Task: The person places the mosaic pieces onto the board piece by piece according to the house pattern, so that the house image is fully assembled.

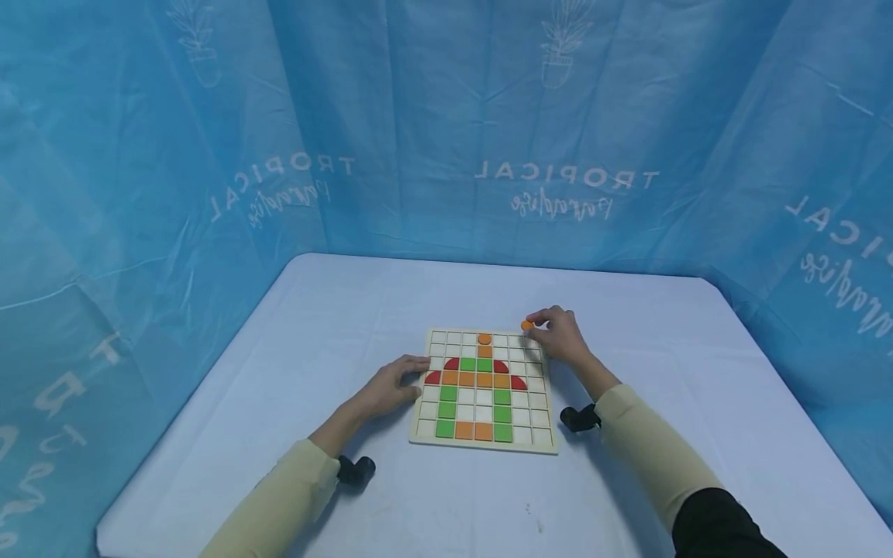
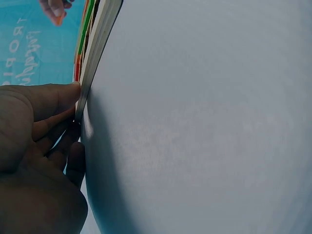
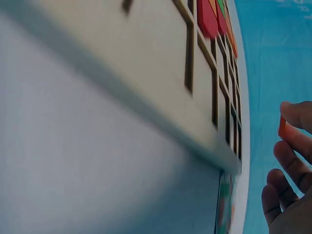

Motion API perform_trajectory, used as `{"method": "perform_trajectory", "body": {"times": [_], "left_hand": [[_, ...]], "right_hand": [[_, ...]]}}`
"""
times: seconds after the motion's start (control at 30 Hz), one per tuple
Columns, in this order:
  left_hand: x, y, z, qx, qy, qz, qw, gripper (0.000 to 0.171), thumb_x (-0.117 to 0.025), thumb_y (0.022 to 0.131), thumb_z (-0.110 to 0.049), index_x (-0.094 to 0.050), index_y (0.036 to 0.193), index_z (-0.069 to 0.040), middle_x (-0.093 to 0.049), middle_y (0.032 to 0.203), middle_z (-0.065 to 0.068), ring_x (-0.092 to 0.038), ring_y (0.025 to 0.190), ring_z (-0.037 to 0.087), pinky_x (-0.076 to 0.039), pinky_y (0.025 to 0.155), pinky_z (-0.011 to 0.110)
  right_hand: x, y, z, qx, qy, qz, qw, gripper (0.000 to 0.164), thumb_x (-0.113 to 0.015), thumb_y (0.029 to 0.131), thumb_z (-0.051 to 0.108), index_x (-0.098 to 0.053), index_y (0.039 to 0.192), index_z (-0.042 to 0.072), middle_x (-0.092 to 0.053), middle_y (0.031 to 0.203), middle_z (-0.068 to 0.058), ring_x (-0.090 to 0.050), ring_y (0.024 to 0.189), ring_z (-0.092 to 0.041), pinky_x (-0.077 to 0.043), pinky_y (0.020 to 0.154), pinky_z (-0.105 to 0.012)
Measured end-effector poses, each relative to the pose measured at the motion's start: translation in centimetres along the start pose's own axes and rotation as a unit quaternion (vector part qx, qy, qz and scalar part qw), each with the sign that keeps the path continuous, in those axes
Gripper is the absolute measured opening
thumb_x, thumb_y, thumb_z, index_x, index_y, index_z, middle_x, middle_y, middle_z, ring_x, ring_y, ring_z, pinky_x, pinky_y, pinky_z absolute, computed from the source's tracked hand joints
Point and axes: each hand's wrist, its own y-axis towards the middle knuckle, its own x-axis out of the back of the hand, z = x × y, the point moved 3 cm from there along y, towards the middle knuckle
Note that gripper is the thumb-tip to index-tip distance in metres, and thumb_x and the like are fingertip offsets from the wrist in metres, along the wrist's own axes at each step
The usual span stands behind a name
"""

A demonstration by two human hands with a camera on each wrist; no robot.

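Observation:
A pale gridded pattern board [image 1: 465, 395] lies on the table, with green squares [image 1: 448, 394], orange squares [image 1: 484, 380] and red quarter-round pieces [image 1: 518, 383] set in its cells. An orange round piece [image 1: 484, 339] fills a cell in the top row. My left hand [image 1: 387, 387] rests against the board's left edge, its thumb [image 2: 58, 97] touching the side in the left wrist view. Above the top right corner, my right hand [image 1: 561, 337] pinches another orange round piece [image 1: 527, 325] between thumb and finger; in the right wrist view that piece [image 3: 282, 126] appears edge-on.
A white-covered table [image 1: 335, 310] carries the board. Blue printed curtains [image 1: 432, 116] hang behind and at both sides. Black wrist devices [image 1: 356, 471] sit at both sleeve cuffs. Past the board's corner, a narrow strip with green and red patches [image 3: 223, 204] shows in the right wrist view.

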Motion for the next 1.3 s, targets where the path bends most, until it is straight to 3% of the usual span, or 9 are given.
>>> {"method": "perform_trajectory", "body": {"times": [0.3,0.5,1.3], "left_hand": [[0.0,0.0,0.1,-0.015,-0.004,0.0,0.9999,0.05,-0.067,0.086,0.0,-0.055,0.135,-0.005,-0.047,0.142,0.006,-0.03,0.138,0.03,-0.024,0.113,0.048],[-0.1,0.0,0.3,-0.008,-0.001,0.004,1.0,0.052,-0.067,0.086,-0.001,-0.054,0.136,-0.006,-0.047,0.142,0.005,-0.031,0.138,0.029,-0.026,0.112,0.048],[0.0,0.0,0.1,0.002,-0.003,-0.003,1.0,0.052,-0.068,0.085,0.0,-0.055,0.135,-0.006,-0.047,0.142,0.004,-0.031,0.139,0.027,-0.026,0.112,0.045]], "right_hand": [[-2.6,0.4,1.9,0.032,-0.02,0.032,0.999,0.025,-0.069,0.086,0.019,-0.072,0.108,0.007,-0.057,0.107,-0.011,-0.045,0.1,-0.028,-0.045,0.078,-0.045],[-3.7,0.4,2.2,0.048,-0.033,0.053,0.997,0.026,-0.071,0.086,0.022,-0.072,0.106,0.007,-0.058,0.101,-0.009,-0.046,0.099,-0.028,-0.045,0.078,-0.044],[-4.4,0.5,2.1,0.077,-0.072,0.046,0.993,0.022,-0.069,0.086,0.016,-0.072,0.104,0.005,-0.058,0.096,-0.007,-0.046,0.097,-0.027,-0.044,0.079,-0.043]]}}
